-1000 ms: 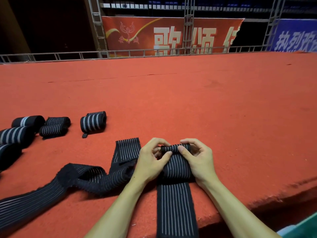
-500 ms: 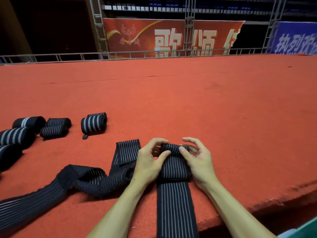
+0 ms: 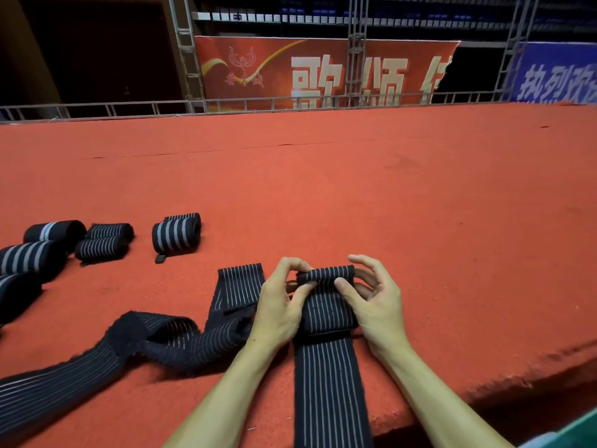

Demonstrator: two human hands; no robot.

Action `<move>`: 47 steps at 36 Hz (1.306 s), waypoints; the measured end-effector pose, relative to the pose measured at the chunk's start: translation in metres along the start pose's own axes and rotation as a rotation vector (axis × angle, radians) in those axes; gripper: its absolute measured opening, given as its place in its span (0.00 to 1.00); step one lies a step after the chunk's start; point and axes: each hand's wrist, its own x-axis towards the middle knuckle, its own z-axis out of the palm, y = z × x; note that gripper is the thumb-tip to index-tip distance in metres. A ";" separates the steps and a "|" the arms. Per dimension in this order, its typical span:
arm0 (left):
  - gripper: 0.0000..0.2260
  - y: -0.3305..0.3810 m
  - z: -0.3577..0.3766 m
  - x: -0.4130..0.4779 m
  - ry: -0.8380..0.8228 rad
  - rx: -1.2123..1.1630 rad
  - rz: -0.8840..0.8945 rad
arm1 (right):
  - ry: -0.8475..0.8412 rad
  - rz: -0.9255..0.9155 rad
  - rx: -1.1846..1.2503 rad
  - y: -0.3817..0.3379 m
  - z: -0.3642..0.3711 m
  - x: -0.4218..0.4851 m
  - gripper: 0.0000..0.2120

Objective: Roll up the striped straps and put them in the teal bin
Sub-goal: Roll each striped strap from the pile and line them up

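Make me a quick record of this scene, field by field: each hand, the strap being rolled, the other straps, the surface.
left hand: pinches the strap's rolled end
right hand: pinches the same rolled end, opposite side
strap in progress: rolled at its far end only; the rest lies flat toward the person
loose strap: unrolled, twisted, left of the hands
finished rolls: several, far left
surface: red carpet
teal edge: bottom right corner, possibly the bin

The red banner (image 3: 323,72) behind the railing reads "歌颂" in large white characters, and the blue banner (image 3: 559,76) at right reads "热烈欢".
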 end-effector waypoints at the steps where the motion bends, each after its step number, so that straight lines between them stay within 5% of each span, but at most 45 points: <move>1: 0.14 0.000 0.000 0.000 0.010 0.003 0.005 | -0.013 0.009 0.004 0.000 0.000 0.000 0.18; 10: 0.14 -0.005 -0.003 0.000 -0.073 0.033 -0.034 | -0.013 -0.039 -0.059 0.001 0.001 0.000 0.13; 24: 0.13 0.002 0.006 0.001 0.034 -0.109 -0.030 | -0.044 0.044 0.024 0.000 0.001 0.004 0.14; 32: 0.14 0.023 0.007 0.010 0.099 -0.180 -0.066 | -0.117 -0.076 -0.125 -0.037 0.002 0.015 0.16; 42: 0.16 0.076 -0.019 0.030 0.114 -0.222 -0.011 | -0.178 0.116 0.174 -0.087 0.021 0.019 0.10; 47: 0.13 0.094 -0.031 0.025 0.088 -0.245 0.007 | -0.188 0.005 0.082 -0.104 0.029 0.016 0.09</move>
